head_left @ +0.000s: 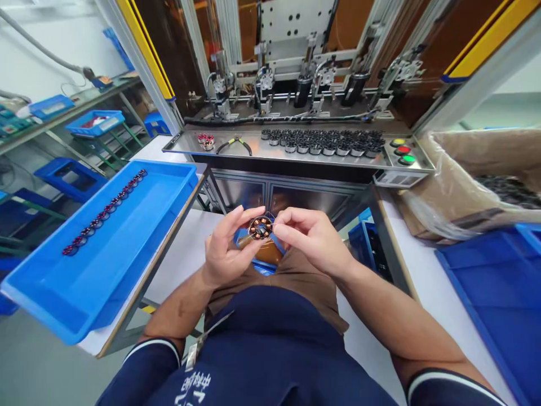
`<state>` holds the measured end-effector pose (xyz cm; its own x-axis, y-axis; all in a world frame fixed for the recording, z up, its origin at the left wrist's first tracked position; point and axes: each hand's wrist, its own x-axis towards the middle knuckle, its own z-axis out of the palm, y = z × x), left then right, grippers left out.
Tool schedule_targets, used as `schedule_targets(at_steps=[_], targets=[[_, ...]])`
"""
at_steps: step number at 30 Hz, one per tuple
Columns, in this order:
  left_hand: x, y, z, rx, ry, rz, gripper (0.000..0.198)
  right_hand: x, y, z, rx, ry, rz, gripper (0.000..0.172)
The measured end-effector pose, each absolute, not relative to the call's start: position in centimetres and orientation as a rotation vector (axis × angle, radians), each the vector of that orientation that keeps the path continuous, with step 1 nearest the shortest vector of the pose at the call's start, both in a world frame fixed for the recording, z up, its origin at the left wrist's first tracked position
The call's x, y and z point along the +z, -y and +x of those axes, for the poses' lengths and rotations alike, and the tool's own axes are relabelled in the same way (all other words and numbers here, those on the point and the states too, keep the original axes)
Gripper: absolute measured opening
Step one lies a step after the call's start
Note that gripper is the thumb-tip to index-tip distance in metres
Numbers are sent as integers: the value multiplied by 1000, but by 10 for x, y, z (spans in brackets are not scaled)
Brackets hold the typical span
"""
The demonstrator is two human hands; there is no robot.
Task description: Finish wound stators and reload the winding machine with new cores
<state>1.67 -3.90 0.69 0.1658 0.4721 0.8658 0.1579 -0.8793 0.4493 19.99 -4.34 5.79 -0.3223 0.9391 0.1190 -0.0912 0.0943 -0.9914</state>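
Between the thumb and fingers of my left hand [226, 248] sits a small round motor stator [261, 227] with copper windings and a black core. Its face is turned up toward me, above my lap. Thin loose wires stick out around its rim. My right hand [316, 237] is closed in a pinch at the stator's right side, where a thin wire [274, 223] runs to the fingertips. A pair of wire cutters [234, 143] with black and yellow-green handles lies on the machine ledge ahead, touched by neither hand.
Left, a blue tray [139, 225] carries a diagonal row of red-and-black stators [103, 215]. On the metal ledge [257, 151] stand several black cores [329, 142], a few red-topped stators [206, 141] and coloured buttons [403, 150]. Right are a plastic-lined carton [448, 197] and blue bin [499, 287].
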Motion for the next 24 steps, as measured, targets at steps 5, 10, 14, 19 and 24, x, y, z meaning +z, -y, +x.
schedule_targets(at_steps=[5,10,14,19,24], targets=[[1,42,21,1641,-526,2059,85,52,42,209,1504,1381,-918,46],[0,34,26,1544,-426,1795,75,31,28,237,1718,1246,-662,42],[-6,22,25,1520,-472,1808,72,1,26,235,1740,1101,-756,29],[-14,10,25,1488,-528,1889,70,-12,43,190,1928,875,-758,33],[-16,9,20,1501,-566,1853,71,-4,45,176,1957,766,-807,30]])
